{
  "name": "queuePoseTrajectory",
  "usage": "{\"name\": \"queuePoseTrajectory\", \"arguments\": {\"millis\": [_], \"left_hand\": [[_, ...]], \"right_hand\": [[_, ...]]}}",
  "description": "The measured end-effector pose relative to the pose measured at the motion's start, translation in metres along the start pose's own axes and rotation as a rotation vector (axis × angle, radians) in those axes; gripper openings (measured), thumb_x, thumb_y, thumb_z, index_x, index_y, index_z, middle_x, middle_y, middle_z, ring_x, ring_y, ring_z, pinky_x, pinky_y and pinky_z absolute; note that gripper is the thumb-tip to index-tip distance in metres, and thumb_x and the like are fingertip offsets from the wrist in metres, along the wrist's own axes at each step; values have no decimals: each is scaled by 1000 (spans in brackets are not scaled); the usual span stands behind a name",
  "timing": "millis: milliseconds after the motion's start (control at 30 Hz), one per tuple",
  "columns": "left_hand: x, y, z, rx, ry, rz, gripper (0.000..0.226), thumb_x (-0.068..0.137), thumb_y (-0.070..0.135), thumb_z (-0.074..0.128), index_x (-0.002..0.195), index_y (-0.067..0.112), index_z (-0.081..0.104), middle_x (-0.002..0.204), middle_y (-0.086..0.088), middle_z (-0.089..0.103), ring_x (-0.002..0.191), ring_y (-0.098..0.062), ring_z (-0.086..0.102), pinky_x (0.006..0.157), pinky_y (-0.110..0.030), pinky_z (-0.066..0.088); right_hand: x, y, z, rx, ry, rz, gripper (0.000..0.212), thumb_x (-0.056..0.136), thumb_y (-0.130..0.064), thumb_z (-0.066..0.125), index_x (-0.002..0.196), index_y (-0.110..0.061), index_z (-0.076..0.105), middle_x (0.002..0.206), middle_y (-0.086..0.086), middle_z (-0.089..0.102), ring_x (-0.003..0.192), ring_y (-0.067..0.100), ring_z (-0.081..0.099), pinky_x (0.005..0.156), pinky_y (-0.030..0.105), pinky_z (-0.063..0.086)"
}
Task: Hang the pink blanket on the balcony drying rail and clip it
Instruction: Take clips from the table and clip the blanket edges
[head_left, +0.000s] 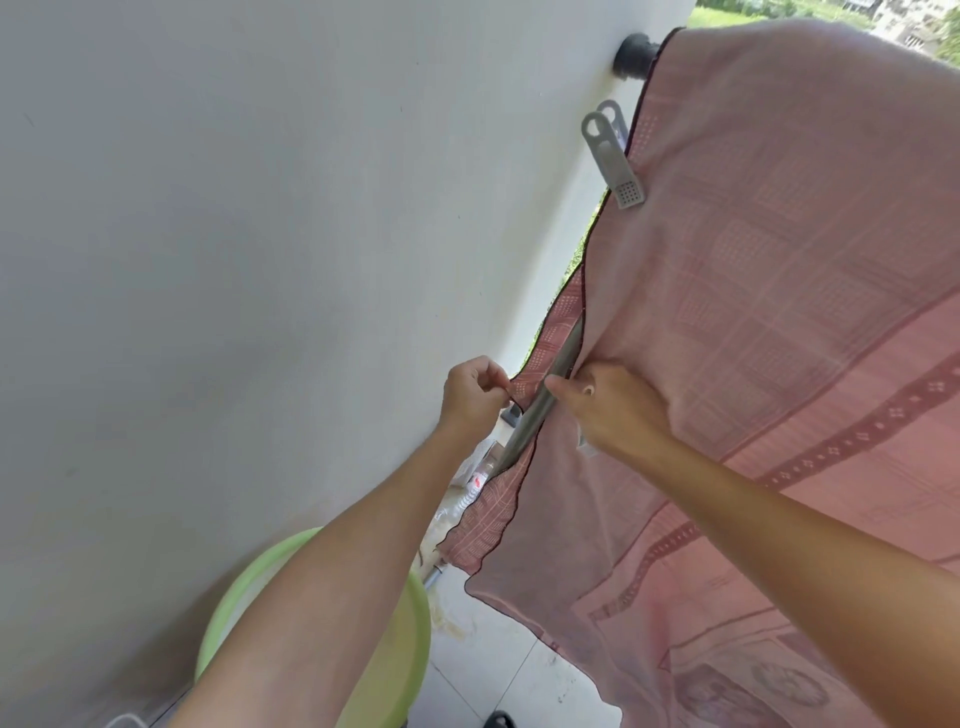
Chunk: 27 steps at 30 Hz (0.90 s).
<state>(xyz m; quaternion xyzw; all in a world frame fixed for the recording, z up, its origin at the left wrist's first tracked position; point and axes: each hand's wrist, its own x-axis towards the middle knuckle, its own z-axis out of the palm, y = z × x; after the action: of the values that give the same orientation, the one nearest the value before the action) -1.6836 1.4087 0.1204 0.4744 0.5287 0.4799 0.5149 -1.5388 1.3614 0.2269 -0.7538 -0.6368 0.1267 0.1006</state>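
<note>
The pink blanket (769, 291) hangs over the upper rail, whose black end fitting (631, 54) meets the white wall. A grey clip (613, 158) grips the blanket's left edge near the top. Lower down, a grey metal rail (540, 402) shows between the blanket's two layers. My left hand (472, 397) pinches the dark-trimmed edge of the back layer just left of this rail. My right hand (613, 410) presses and grips the front layer against the rail; a small pale object, perhaps a clip, peeks out under its palm.
A white wall (260, 234) fills the left side. A light-green plastic basin (374, 675) stands on the tiled floor (498, 665) under my left forearm. Bags and clutter (470, 488) lie by the wall behind the blanket. Greenery shows outside at the top right.
</note>
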Motion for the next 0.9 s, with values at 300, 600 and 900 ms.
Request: {"name": "queuePoseTrajectory", "arguments": {"millis": [300, 600, 900], "left_hand": [[5, -2, 2, 30, -48, -71, 25, 82, -14, 55, 81, 2, 73, 76, -7, 70, 61, -7, 64, 63, -19, 53], [6, -1, 1, -53, -72, -118, 26, 83, -15, 54, 91, 0, 74, 93, -19, 71, 75, -22, 63, 58, -14, 53], [6, -5, -1, -76, -152, -133, 32, 81, -17, 50, 92, 1, 75, 89, -21, 70, 76, -27, 59, 71, -33, 49]], "right_hand": [[-6, 9, 0, 41, 100, -198, 38, 92, -31, 49, 59, -12, 48, 49, -4, 49, 48, 14, 49, 54, 34, 44], [9, 5, -13, -16, 158, -127, 50, 94, -49, 54, 54, -20, 45, 46, -8, 50, 48, 15, 50, 51, 29, 33], [-29, -7, -23, 326, -70, -318, 42, 94, -20, 62, 59, 4, 57, 53, 14, 50, 48, 8, 40, 49, 26, 33]]}}
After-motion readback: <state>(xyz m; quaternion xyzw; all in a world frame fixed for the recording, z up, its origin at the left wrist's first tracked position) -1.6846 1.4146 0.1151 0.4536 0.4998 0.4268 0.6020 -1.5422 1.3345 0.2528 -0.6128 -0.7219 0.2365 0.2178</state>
